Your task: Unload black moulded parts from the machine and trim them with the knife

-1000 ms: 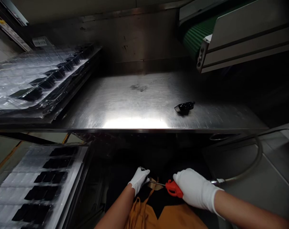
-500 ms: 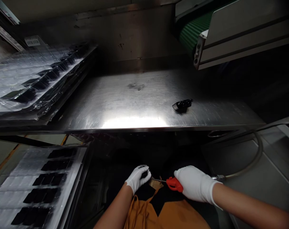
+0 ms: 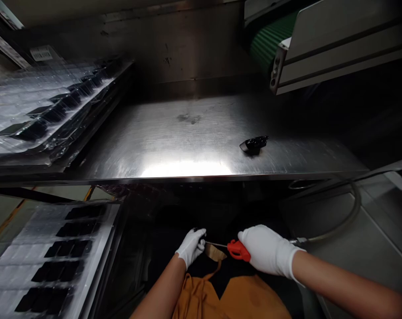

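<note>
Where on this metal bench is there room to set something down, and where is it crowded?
The metal bench is bare between the clear-plastic tray stack and the small black part, with another patch right of that part. Crowded: the left end, under the stack, and in front, where the right hand points the red air gun at the left hand.

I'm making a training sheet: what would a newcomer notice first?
Probably the red air gun in the gloved right hand, low in view, its thin nozzle pointing towards the left hand. Then the black part right of centre on the steel table, and the green conveyor belt at upper right.
</note>
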Demonstrator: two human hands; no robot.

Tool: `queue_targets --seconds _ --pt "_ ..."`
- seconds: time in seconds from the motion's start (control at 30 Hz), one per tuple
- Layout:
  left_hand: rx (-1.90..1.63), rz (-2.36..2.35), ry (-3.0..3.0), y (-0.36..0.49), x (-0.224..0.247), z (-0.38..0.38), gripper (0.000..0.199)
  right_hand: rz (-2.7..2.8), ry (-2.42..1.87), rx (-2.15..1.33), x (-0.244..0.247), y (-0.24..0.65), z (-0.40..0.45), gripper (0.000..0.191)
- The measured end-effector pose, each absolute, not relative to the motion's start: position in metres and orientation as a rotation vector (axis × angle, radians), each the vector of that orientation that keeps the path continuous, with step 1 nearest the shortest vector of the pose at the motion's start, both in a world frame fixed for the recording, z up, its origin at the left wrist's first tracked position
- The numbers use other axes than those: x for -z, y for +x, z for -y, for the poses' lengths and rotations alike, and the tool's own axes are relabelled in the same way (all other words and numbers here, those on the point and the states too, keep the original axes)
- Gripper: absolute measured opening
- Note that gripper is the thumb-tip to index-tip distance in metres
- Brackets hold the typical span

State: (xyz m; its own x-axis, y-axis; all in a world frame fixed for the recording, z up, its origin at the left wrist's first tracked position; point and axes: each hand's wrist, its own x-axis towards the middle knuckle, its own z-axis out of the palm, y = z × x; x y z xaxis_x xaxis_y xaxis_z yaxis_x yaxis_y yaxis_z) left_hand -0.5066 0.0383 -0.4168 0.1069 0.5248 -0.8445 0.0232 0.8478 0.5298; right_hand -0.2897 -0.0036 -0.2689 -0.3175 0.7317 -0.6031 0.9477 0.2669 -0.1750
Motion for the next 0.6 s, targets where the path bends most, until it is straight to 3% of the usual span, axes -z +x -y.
queue_targets --seconds 0.1,0.3,0.6 --pt "-0.352 -1.465 0.799 -0.501 0.415 -0.028 0.014 -2.083 1.539 0.734 0.265 -0.284 -0.001 0.020" --pt "-0.260 -1.376 1.300 -0.503 0.410 -0.017 0.054 -1.990 1.521 0.766 0.258 -0.277 -0.006 0.021" --pt "-0.292 -1.280 1.499 -0.505 0.417 -0.019 0.054 -1.947 1.516 0.810 0.253 -0.278 -0.005 0.022"
